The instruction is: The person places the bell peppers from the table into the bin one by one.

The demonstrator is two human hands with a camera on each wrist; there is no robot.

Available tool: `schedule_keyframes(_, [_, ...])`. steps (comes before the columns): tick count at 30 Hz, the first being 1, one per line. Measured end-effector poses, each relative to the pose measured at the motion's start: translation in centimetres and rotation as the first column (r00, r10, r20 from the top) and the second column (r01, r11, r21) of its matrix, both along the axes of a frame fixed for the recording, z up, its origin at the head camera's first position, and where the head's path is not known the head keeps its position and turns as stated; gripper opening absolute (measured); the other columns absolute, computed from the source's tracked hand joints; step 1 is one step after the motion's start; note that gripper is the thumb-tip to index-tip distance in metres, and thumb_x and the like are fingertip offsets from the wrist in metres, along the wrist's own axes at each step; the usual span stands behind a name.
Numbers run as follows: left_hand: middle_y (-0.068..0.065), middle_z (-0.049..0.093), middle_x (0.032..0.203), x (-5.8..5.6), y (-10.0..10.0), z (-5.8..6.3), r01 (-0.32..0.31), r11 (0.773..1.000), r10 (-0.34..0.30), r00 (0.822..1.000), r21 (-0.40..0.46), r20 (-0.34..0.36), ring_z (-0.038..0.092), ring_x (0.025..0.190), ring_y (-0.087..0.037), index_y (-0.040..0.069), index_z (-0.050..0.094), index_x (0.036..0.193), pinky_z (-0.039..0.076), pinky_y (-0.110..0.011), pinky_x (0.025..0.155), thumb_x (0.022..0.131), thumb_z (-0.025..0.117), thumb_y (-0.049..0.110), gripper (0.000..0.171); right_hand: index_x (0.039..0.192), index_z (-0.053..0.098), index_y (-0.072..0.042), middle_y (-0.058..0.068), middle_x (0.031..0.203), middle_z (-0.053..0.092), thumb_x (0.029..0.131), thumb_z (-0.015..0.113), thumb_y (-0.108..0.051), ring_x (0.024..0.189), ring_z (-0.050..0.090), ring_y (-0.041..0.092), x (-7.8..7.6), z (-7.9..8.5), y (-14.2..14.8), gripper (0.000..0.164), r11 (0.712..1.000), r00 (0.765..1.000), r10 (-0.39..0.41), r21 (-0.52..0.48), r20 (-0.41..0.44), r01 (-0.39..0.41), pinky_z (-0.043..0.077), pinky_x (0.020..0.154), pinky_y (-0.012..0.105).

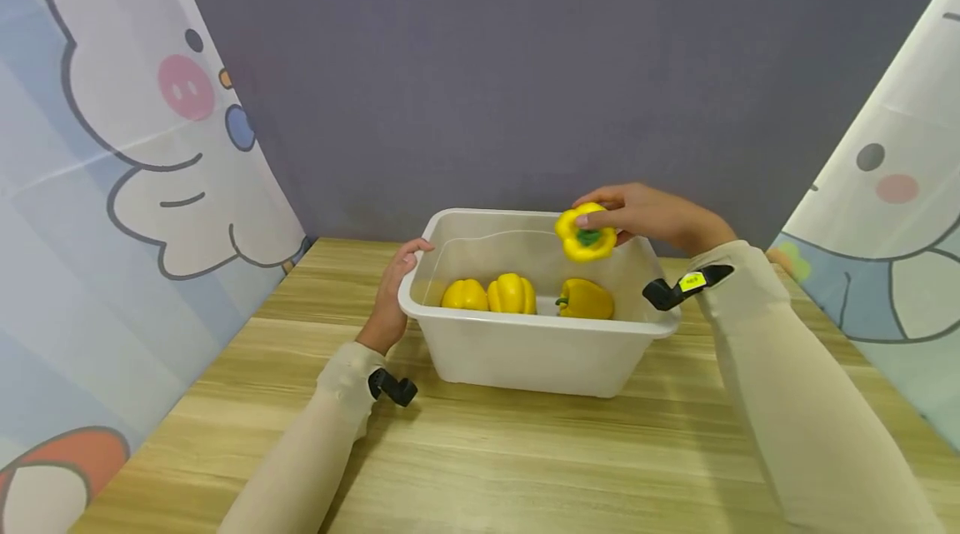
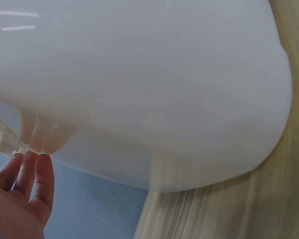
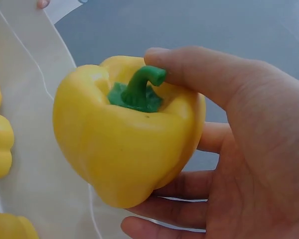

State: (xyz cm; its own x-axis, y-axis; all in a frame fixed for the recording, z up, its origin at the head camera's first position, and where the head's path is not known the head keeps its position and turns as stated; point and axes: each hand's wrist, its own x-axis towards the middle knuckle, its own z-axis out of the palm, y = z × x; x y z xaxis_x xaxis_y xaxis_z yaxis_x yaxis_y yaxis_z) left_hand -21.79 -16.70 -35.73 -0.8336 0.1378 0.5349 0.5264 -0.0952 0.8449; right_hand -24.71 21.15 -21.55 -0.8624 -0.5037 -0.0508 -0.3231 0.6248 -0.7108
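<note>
A yellow bell pepper (image 1: 576, 244) with a green stem is held by my right hand (image 1: 652, 216) above the right part of a white plastic bin (image 1: 525, 351). In the right wrist view the thumb lies on the top of the pepper (image 3: 124, 144) near its stem, and the fingers (image 3: 184, 211) support it from beneath. My left hand (image 1: 390, 301) grips the bin's left rim, fingertips over the edge. Inside the bin are three more yellow peppers: two side by side at left, one pepper (image 1: 587, 299) lying on its side at right.
The bin stands on a wood-grain table (image 1: 480, 459), close to a grey wall (image 1: 480, 76) behind it. Cartoon-printed curtains (image 1: 150, 209) flank both sides. A black wrist camera (image 1: 393, 386) is strapped to the left sleeve, another camera (image 1: 678, 288) to the right.
</note>
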Motion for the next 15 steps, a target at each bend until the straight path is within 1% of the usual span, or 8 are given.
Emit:
schedule_keyframes(4, [-0.036,0.044,0.124,0.0,-0.1,0.0,0.009,1.0,-0.009,1.0,-0.003,0.002,0.049,0.102,-0.047,-0.006,0.045,0.131,0.05,-0.04,0.083,0.102,0.04,0.043,0.057,0.142,0.053,-0.018,0.005,0.133,0.058,0.092,0.065,-0.053,0.111,0.058,0.023,-0.2,-0.3,-0.8,0.062,1.0,1.0,0.013,0.009,0.01,-0.014,0.05,0.094,0.049])
schedule_keyframes(7, [-0.037,0.042,0.124,0.0,-0.1,0.0,0.011,1.0,-0.011,1.0,-0.004,0.004,0.05,0.102,-0.046,-0.007,0.044,0.131,0.05,-0.039,0.083,0.102,0.039,0.043,0.058,0.143,0.053,-0.017,0.006,0.132,0.058,0.092,0.065,-0.053,0.11,0.058,0.023,-0.3,-0.7,-1.2,0.063,0.999,0.999,0.028,0.022,0.017,-0.028,0.05,0.094,0.048])
schedule_keyframes(9, [-0.037,0.042,0.124,0.0,0.0,0.0,0.012,1.0,-0.012,1.0,0.0,0.005,0.05,0.101,-0.044,-0.007,0.044,0.131,0.05,-0.039,0.083,0.103,0.038,0.041,0.055,0.142,0.053,-0.018,0.005,0.131,0.059,0.092,0.066,-0.053,0.111,0.058,0.023,-0.5,-0.9,-1.5,0.063,0.999,0.999,0.032,0.026,0.026,-0.033,0.05,0.094,0.047])
schedule_keyframes(12, [-0.035,0.043,0.123,0.0,0.1,0.0,0.009,1.0,-0.009,1.0,0.012,0.01,0.052,0.101,-0.042,-0.003,0.047,0.128,0.05,-0.038,0.083,0.103,0.037,0.038,0.049,0.139,0.056,-0.02,0.004,0.129,0.06,0.09,0.068,-0.054,0.11,0.058,0.023,-0.7,-1.0,-1.8,0.06,0.999,0.999,0.035,0.029,0.035,-0.036,0.05,0.095,0.047])
schedule_keyframes(15, [-0.035,0.043,0.122,0.1,0.2,0.1,0.009,1.0,-0.009,1.0,0.023,0.011,0.052,0.1,-0.04,0.0,0.048,0.127,0.05,-0.037,0.082,0.104,0.037,0.038,0.046,0.138,0.058,-0.021,0.004,0.128,0.06,0.089,0.068,-0.055,0.111,0.057,0.023,-0.9,-1.1,-2.3,0.061,0.998,0.999,0.046,0.052,0.023,-0.047,0.05,0.095,0.048])
